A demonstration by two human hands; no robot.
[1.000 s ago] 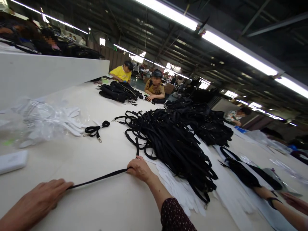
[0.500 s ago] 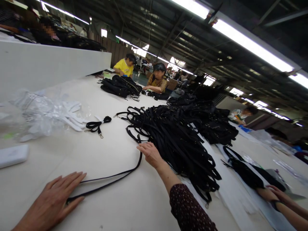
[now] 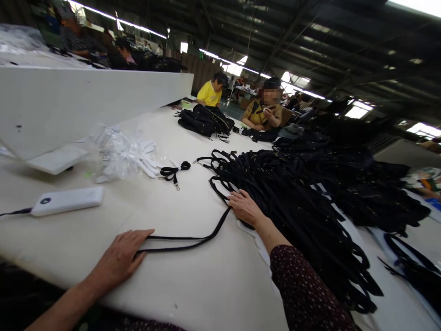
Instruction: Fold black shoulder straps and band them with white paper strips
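My left hand point(image 3: 121, 259) lies flat on the pale table point(image 3: 193, 285), fingers stretched out, pressing down the folded end of a black strap point(image 3: 186, 242). That strap runs doubled to the right, up to my right hand point(image 3: 245, 208). My right hand rests with fingers extended on the strap at the edge of a big heap of black straps point(image 3: 296, 202). White gloves point(image 3: 257, 236) lie under the heap beside my right wrist.
A coiled black strap with a metal clip point(image 3: 174, 172) lies further back. Clear plastic bags with white gloves point(image 3: 119, 154) sit at the left. A white power bank point(image 3: 67, 201) lies at the near left. Black bags point(image 3: 206, 121) and seated people are at the far end.
My right hand slid from the near table up to the edge of the strap heap. The strap went from one taut line to a doubled loop. My view swung left.
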